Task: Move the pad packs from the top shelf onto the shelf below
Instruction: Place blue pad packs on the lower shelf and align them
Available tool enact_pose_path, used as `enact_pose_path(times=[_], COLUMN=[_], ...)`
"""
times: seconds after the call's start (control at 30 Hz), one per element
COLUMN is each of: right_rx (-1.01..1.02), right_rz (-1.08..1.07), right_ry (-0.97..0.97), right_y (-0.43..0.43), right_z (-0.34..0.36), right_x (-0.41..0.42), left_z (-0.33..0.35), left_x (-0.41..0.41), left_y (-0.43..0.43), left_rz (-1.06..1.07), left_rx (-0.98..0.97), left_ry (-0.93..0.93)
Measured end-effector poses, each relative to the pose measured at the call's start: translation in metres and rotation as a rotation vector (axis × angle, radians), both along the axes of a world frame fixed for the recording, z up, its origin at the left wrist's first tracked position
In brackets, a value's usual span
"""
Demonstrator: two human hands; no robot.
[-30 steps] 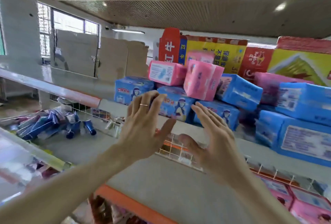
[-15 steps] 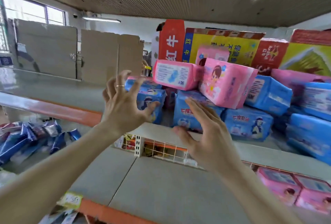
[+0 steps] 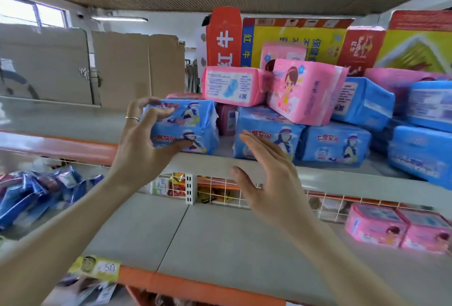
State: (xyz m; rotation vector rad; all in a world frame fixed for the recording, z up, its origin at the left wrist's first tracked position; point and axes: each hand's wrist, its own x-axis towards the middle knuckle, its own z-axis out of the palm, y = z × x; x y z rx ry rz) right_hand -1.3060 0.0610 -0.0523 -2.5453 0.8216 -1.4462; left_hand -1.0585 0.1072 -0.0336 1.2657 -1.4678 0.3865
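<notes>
Both hands are pressing in closer to the packs than half a second ago, the left one now wrapping the end of a stack it was only hovering before.

Grey metal top shelf (image 3: 244,164) is carrying the pile of soft plastic-wrapped pad packs, blue ones below and pink ones (image 3: 305,90) leaning on top. The grey metal shelf below (image 3: 220,244) is lying mostly bare in front of the person, with two pink pad packs (image 3: 396,227) already sitting at its right end.

Nearest the hands, a stack of two blue pad packs (image 3: 193,120) is standing at the pile's left edge, its long axis running left to right along the shelf front.

The left hand (image 3: 139,144) is curling in a wide C over that stack's left end, fingers at the top corner and thumb along the bottom edge. Blur is hiding whether it is actually squeezing yet.

The right hand (image 3: 271,183) is hanging flat and empty, fingers straight, palm facing left. It is sitting lower and to the right, in front of the neighbouring blue pack (image 3: 269,132), so it is probably needing to travel up and leftward to clamp the stack's free right end.
</notes>
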Motion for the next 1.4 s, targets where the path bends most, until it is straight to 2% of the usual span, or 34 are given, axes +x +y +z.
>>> enact_pose_path(times=[0.1, 0.2, 0.37, 0.43, 0.5, 0.63, 0.73, 0.9, 1.1, 1.27, 1.4], right_rx=[0.036, 0.083, 0.175, 0.218, 0.303, 0.45, 0.55, 0.75, 0.863, 0.944, 0.998], right_rz=[0.032, 0.095, 0.231, 0.264, 0.316, 0.352, 0.305, 0.24, 0.129, 0.089, 0.032], right_ry=[-0.008, -0.071, -0.186, -0.187, -0.209, -0.331, -0.391, -0.39, -0.378, -0.326, -0.277], right_y=[0.004, 0.011, 0.027, 0.03, 0.035, 0.047, 0.056, 0.065, 0.069, 0.067, 0.06], right_z=[0.0, -0.001, -0.018, -0.034, -0.053, -0.091, -0.117, -0.144, -0.159, -0.165, -0.179], right_x=[0.005, 0.009, -0.003, -0.018, -0.036, -0.08, -0.114, -0.177, -0.251, -0.298, -0.324], left_z=[0.002, 0.008, -0.006, -0.022, -0.044, -0.089, -0.124, -0.159, -0.185, -0.196, -0.2], left_x=[-0.008, -0.018, -0.043, -0.056, -0.073, -0.117, -0.15, -0.208, -0.277, -0.326, -0.355], left_y=[0.016, 0.033, 0.055, 0.058, 0.059, 0.064, 0.064, 0.06, 0.049, 0.044, 0.041], left_rz=[-0.023, -0.057, -0.167, -0.192, -0.305, -0.63, -0.743, -0.848, -0.789, -0.62, -0.462], left_rx=[-0.106, -0.205, -0.193, -0.166, -0.1, 0.1, 0.241, 0.407, 0.502, 0.593, 0.613], left_ry=[0.059, -0.034, -0.175, -0.179, -0.031, 0.461, 0.583, 0.637, 0.748, 0.86, 0.862])
